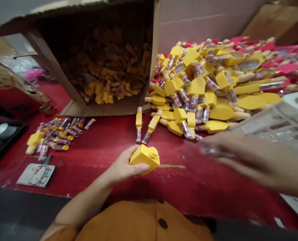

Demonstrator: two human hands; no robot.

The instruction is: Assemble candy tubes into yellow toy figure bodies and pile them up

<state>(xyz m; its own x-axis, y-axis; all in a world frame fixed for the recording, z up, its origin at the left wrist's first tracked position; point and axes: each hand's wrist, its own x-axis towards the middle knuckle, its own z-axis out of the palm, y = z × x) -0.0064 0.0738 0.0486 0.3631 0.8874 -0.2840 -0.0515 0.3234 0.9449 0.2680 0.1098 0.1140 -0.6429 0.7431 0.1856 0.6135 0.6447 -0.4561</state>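
Observation:
My left hand point(128, 164) is closed around a yellow plastic case point(145, 158) with a short round neck, held above the red table in front of me. To the right, my right hand point(249, 157) is smeared by motion. Its fingertips pinch a small clear tube point(209, 149), blurred, beside a white plastic basket point(271, 117). Beyond my hands lie two yellow pieces with tan knobs and clear tubes, one upright in line point(138, 125) and one slanted point(151, 127).
A cardboard box point(156, 50) on its side holds many yellow pieces. At its right is a heap of yellow pieces point(196, 86), with pink ones point(289, 68) behind. Small labelled tubes point(61, 134), a cartoon-printed phone or case point(37, 174) and a dark tray point(18, 129) lie left.

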